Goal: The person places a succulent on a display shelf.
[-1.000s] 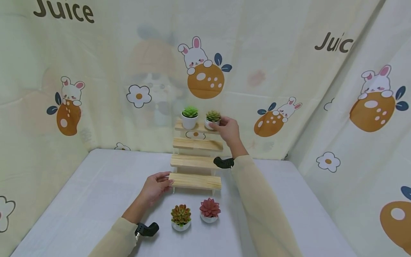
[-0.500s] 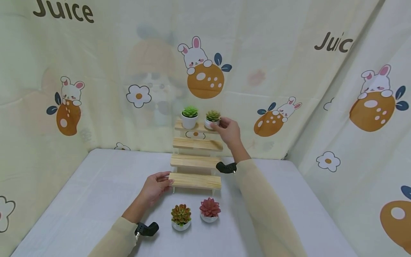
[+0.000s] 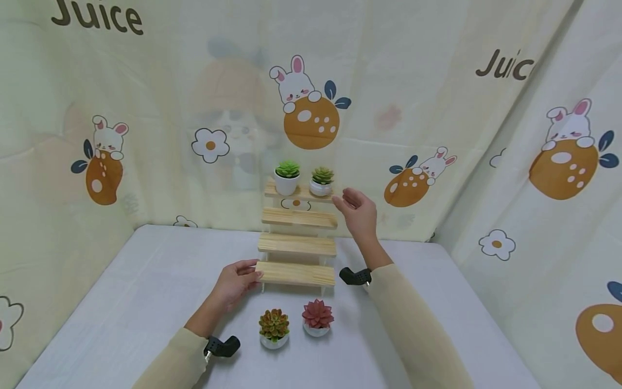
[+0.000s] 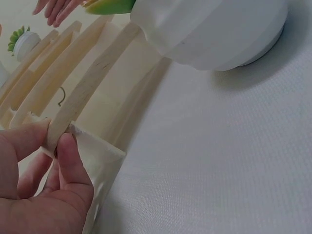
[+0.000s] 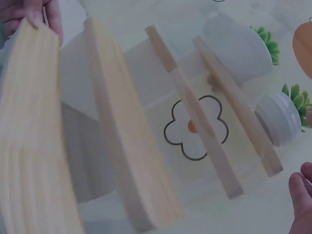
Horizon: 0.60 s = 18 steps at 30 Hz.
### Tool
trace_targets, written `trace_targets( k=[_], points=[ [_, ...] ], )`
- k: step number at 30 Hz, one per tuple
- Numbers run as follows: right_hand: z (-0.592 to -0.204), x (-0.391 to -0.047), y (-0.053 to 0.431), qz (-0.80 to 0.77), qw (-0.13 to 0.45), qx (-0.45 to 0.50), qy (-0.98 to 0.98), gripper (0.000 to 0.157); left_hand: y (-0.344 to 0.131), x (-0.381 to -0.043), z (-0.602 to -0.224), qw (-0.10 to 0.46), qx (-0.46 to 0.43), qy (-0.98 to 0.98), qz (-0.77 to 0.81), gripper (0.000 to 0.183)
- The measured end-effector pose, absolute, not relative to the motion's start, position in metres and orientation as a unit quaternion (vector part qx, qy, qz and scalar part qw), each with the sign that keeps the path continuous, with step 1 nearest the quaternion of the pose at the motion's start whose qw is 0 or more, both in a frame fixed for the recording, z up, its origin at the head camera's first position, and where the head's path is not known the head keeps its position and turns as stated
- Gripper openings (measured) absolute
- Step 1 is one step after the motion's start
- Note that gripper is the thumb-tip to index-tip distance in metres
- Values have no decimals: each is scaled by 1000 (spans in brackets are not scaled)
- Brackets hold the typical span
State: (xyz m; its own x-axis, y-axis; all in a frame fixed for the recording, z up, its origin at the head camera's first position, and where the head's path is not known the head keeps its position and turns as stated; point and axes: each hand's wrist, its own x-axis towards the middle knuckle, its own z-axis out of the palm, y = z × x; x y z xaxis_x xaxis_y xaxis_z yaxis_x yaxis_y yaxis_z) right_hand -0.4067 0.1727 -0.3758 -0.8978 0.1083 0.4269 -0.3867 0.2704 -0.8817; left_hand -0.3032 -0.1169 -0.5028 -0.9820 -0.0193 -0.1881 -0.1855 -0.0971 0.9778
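Note:
A stepped wooden shelf (image 3: 296,273) with several tiers stands on the table. My left hand (image 3: 235,286) pinches the left end of its lowest board between thumb and fingers, as the left wrist view also shows. On the top tier sit a bright green potted succulent (image 3: 287,178) in a plain white pot and, to its right, a second green succulent (image 3: 321,182) in a ribbed white pot. Just right of that second pot, my right hand (image 3: 358,213) is apart from it, fingers loosely bent and holding nothing.
In front of the shelf, on the white-covered table (image 3: 126,302), stand a brown-green succulent (image 3: 274,327) and a red succulent (image 3: 318,317), both in white pots. A printed curtain (image 3: 170,97) hangs close behind the shelf.
My right hand has let go of the ribbed-pot succulent and moved right and slightly down from it. The pot stays on the top tier. My left hand has not moved.

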Motion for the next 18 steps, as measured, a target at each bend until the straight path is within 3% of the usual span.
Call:
trace_targets(
  k=[18],
  points=[
    [-412,-365,207,598,222,72,-767,50,-117,-306,-507,56,-78,667,739,43]
  ],
)
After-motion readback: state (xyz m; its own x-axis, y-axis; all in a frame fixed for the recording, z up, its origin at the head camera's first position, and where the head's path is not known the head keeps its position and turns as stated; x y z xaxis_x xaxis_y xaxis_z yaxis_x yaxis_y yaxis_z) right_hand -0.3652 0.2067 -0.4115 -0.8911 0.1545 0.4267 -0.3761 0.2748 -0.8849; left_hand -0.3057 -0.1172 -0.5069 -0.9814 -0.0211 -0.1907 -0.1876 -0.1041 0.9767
